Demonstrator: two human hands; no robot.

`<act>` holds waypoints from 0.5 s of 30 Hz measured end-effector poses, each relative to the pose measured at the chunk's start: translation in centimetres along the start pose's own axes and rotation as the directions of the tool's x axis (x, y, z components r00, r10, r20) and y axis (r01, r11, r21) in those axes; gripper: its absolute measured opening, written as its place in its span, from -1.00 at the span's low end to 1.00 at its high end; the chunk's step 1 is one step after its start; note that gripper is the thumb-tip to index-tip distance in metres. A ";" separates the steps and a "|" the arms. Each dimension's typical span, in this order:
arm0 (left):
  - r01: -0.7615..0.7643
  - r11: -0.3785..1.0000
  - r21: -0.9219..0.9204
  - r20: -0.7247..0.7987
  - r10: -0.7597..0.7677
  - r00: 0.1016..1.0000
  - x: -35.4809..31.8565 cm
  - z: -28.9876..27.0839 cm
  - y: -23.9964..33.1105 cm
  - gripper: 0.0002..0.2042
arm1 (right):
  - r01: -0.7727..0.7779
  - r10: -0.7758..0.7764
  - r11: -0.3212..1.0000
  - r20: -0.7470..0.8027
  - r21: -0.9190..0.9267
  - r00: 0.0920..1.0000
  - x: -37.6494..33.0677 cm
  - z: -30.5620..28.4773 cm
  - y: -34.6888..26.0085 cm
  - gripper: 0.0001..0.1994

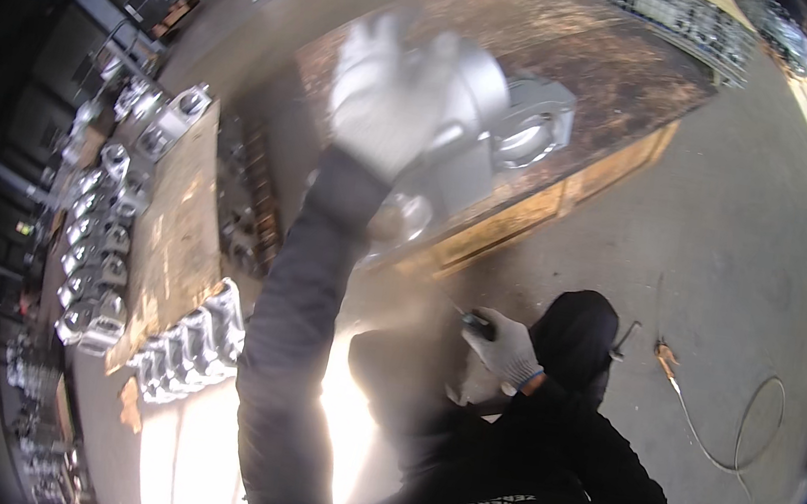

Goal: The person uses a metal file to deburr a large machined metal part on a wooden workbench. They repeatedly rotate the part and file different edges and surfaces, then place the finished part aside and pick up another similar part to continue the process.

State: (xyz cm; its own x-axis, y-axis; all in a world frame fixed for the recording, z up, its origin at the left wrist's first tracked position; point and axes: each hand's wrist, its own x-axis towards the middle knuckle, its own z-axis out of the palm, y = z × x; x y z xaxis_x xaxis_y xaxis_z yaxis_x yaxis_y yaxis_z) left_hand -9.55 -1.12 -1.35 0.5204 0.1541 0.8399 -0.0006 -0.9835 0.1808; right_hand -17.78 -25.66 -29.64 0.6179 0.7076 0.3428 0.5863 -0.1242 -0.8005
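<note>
The fingers of the left hand [382,98], in a pale glove, are spread and wrapped over the top of a large silvery metal casting [500,123], which is lifted above a worn wooden pallet [608,66]; the view is blurred there. The right hand [504,348], also gloved, is closed around a thin dark tool [476,321] low beside the person's dark knee. To the left, a wooden desk [180,225] carries rows of similar shiny castings [96,255]. Grey concrete floor [746,254] spreads to the right, with a loose cable [745,425] lying on it.
</note>
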 end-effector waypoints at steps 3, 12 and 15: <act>-0.042 0.974 0.221 0.217 -0.007 0.976 1.5 1.7 -0.9 -0.59 | -0.052 0.046 0.995 0.063 0.085 0.997 -0.3 0.1 -0.1 -0.63; -0.054 0.885 0.462 0.430 -0.170 0.887 6.8 2.5 -9.4 -0.59 | -0.125 0.100 0.974 0.140 0.189 0.985 -0.1 3.0 2.2 -0.72; 0.019 0.886 0.464 0.195 -0.123 0.973 8.9 4.7 -13.1 -0.63 | -0.243 0.192 0.933 0.203 0.266 0.960 -0.6 3.8 1.8 -0.71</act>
State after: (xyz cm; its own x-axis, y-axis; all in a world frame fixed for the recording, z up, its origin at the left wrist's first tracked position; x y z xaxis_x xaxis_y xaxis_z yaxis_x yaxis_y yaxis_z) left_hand -0.94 12.68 1.33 0.6726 0.2526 0.6956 0.4057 -0.9120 -0.0611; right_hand -19.08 -23.61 -33.15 0.5999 0.7965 0.0756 0.2572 -0.1025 -0.9609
